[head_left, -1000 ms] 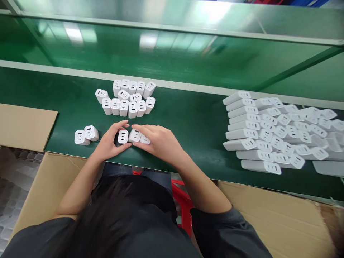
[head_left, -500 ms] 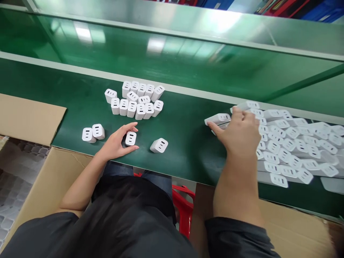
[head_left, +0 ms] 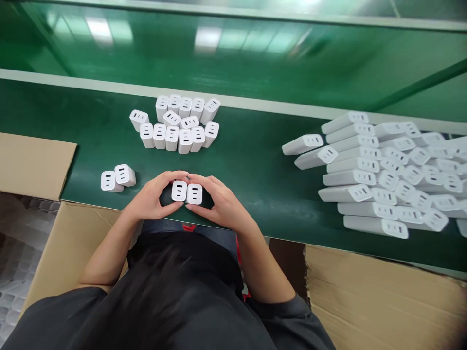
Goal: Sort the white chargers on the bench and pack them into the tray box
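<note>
Two white USB charger blocks stand upright side by side near the front edge of the green work surface (head_left: 251, 194), ports facing up. My left hand (head_left: 155, 194) curls its thumb and fingers around the left charger (head_left: 179, 191). Around the right charger (head_left: 194, 194), my right hand (head_left: 221, 201) is closed in the same way. The fingertips of both hands meet where the chargers adjoin. To the left of my left hand stands a pair of like chargers (head_left: 124, 175), touching each other.
Several chargers form a cluster (head_left: 172, 138) towards the back. At the right lies a large group of leaning chargers (head_left: 365, 165), with two set a little apart (head_left: 302, 144). Cardboard (head_left: 32, 163) covers the left end, and a low white ledge (head_left: 255, 104) runs along the back.
My right hand has left the chargers at the right and come to the middle, onto the charger that stood alone. That charger now stands beside the one in my left hand.
</note>
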A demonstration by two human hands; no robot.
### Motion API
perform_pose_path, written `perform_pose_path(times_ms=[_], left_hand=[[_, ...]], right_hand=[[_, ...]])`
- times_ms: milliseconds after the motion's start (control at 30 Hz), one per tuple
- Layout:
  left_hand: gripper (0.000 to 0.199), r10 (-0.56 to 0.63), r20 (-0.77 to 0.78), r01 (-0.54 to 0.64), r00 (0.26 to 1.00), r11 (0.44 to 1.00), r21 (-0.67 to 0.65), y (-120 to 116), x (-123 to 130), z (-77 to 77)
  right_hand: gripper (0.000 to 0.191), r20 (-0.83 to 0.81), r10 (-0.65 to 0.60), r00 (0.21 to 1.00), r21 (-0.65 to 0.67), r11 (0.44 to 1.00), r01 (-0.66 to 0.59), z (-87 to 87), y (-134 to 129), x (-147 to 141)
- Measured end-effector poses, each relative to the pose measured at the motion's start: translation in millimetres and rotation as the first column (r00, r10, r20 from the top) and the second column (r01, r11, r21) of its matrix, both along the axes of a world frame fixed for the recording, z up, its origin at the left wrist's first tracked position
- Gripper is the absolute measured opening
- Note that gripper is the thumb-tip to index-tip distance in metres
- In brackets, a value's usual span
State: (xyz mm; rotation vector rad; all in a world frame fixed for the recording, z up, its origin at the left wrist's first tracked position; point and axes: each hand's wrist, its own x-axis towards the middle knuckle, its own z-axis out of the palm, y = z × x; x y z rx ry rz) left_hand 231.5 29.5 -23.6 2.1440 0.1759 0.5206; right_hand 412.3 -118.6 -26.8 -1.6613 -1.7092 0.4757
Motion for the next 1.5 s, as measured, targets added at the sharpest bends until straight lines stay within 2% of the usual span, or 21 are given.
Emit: perform_pose_path(times_ms=[100,333,567,633,767,833,933,1033,1100,1167,1233,1300,1333,1367,1400,1500], left_hand=[[0.054,-0.006,-0.009,0.006,1.0,1.0,0.01,-1,1,2.8],[0.054,-0.015,-0.005,0.015,1.0,1.0,0.02,-1,5,6.6],[0.056,-0.026,-0.038,0.027,0.999,0.999,0.03,0,6,6.2],[0.056,-0.03,-0.047,0.031,0.998,0.999,0.017,0,5,6.4],[0.058,-0.026,-0.048,0.027,0.998,1.0,0.007,1,4,6.3],[0.057,-0.016,-0.057,0.016,0.998,1.0,0.001,0,5,5.6],[0.055,-0.016,-0.046,0.016,0.999,1.0,-0.002,-2,6,3.8],[0.058,0.002,0.003,-0.002,1.0,0.995,0.104,-6,4,4.9],[0.063,0.046,0.025,-0.05,0.999,0.977,0.207,-9,-5,9.4],[0.067,0.138,0.064,-0.151,0.988,0.944,0.294,-9,-21,16.6],[0.066,0.285,0.124,-0.31,0.951,0.874,0.374,-4,-44,24.2],[0.068,0.438,0.163,-0.462,0.884,0.763,0.452,8,-69,29.8],[0.071,0.493,0.146,-0.496,0.858,0.72,0.485,17,-80,31.3],[0.074,0.524,0.103,-0.497,0.845,0.702,0.509,26,-89,32.1],[0.076,0.535,0.042,-0.476,0.844,0.71,0.52,35,-96,32.2],[0.072,0.477,-0.135,-0.359,0.868,0.793,0.492,54,-104,30.6]], right_hand=[[0.054,-0.008,-0.005,1.0,0.051,0.999,0.005,-5.7,3,-4],[0.059,0.001,-0.005,1.0,0.12,0.993,0.005,-12.6,2,-4],[0.064,0.045,-0.003,0.999,0.153,0.988,-0.004,-8.0,0,-3],[0.054,0.055,-0.021,0.998,0.172,0.985,0.011,-6.4,-3,-2],[0.02,0.056,-0.015,0.998,0.222,0.975,0.002,-7.2,-6,-2],[0.015,0.032,0.015,0.999,0.272,0.962,-0.023,-8.4,-6,-3],[0.022,-0.012,0.05,0.999,0.326,0.944,-0.043,-9.2,-4,-4],[0.039,-0.004,0.039,0.999,0.284,0.958,-0.036,-7.3,3,-5],[0.055,0.067,0.047,0.997,0.24,0.969,-0.062,-3.8,9,-6],[0.065,0.175,0.071,0.982,0.211,0.971,-0.108,0.8,17,-7],[0.06,0.269,0.112,0.956,0.192,0.967,-0.168,4.4,28,-9],[0.046,0.322,0.163,0.933,0.167,0.96,-0.226,5.8,43,-13],[0.04,0.333,0.187,0.924,0.156,0.956,-0.25,5.8,52,-16],[0.037,0.333,0.206,0.92,0.149,0.952,-0.267,5.6,61,-19],[0.036,0.326,0.217,0.92,0.143,0.951,-0.275,5.5,71,-24],[0.047,0.269,0.247,0.931,0.119,0.951,-0.287,7.8,100,-39]])
